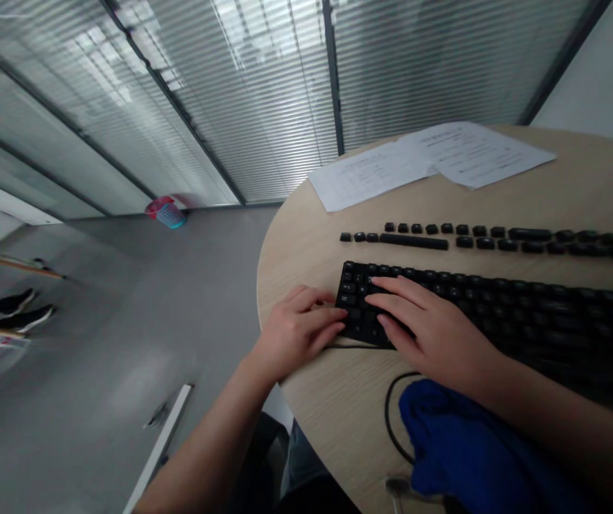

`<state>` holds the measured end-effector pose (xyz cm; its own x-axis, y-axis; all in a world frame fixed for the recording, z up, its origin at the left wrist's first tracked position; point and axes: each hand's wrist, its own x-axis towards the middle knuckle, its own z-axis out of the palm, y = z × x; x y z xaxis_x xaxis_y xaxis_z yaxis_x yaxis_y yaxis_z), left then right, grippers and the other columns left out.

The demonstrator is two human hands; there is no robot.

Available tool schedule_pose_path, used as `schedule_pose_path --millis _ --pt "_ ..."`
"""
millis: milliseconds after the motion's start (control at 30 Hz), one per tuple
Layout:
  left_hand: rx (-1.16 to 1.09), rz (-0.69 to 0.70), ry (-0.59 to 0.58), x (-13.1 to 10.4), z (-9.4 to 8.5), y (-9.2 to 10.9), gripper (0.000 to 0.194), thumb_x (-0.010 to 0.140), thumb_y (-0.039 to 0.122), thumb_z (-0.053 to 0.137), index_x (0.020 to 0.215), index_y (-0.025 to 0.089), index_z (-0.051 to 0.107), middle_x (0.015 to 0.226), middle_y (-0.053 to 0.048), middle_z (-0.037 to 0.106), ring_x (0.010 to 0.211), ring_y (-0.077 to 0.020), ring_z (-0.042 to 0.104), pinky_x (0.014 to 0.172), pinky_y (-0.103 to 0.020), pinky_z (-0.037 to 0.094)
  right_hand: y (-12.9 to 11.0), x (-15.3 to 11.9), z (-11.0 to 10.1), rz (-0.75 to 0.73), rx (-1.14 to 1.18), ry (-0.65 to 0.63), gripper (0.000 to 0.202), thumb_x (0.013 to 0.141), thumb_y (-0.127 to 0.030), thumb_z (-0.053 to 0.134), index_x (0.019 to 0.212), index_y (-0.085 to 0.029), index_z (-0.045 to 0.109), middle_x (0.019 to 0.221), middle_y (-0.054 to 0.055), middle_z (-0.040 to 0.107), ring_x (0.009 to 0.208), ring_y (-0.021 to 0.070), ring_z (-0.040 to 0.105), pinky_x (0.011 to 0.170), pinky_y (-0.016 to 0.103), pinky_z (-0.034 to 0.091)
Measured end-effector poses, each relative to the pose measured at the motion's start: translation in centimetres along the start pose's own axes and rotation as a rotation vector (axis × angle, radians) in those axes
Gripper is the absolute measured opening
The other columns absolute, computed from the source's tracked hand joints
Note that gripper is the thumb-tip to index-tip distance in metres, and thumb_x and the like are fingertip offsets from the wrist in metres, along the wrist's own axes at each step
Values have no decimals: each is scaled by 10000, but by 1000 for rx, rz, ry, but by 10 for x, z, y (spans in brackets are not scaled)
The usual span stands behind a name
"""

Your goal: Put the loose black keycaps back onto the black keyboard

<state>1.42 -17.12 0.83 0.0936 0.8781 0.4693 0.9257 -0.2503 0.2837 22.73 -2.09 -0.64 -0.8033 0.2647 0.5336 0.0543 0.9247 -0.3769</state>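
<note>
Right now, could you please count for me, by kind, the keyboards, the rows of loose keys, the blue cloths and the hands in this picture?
Keyboard: 1
Rows of loose keys: 2
Blue cloth: 1
Hands: 2, left hand and right hand
Total: 6

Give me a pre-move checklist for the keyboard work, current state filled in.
1. Left hand at the keyboard: ok, fingertips at its left end.
2. Right hand at the keys: ok, fingers spread over the left-hand part.
3. Loose keycaps apart from the keyboard: ok, in two rough rows beyond it.
4. Papers off the keyboard: ok, farther back on the table.
5. Black cable free of the blue cloth: not ok, its loop runs up to the cloth.
6. Every key seated: cannot tell, too dark and blurred.
</note>
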Motion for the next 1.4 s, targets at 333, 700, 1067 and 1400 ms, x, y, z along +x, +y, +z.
schedule_pose_path --millis 333,700,1067,1400 --pt "70 -44 -30 -5 0 12 252 998 328 593 1143 199 754 1191 -134 692 1042 -259 658 885 -471 585 -3 9 -22 -94 -65 113 280 998 -151 492 1160 -174 720 1284 99 682 1215 242 631 1150 503 481" --pt "-42 -224 8 -7 4 14 243 1014 310 555 1129 205 742 1161 -101 735 1028 -241 710 902 -451 609 84 63 -82 210 -367 -87 217 922 -229 609 1022 -196 799 1027 77 772 961 260 715 891 423 575" --pt "16 -99 72 -9 8 10 259 1029 327 534 1110 193 740 1086 -79 777 946 -255 711 826 -451 620 116 133 -40 373 -379 -368 164 895 -304 691 974 -233 817 1005 89 766 975 268 693 885 417 539" --pt "-10 -81 87 -10 10 9 242 1013 340 573 1077 198 758 1021 -60 794 909 -249 713 799 -429 611 125 135 -19 389 -296 -396 147 871 -243 674 923 -214 809 1006 75 772 968 253 696 864 375 527"
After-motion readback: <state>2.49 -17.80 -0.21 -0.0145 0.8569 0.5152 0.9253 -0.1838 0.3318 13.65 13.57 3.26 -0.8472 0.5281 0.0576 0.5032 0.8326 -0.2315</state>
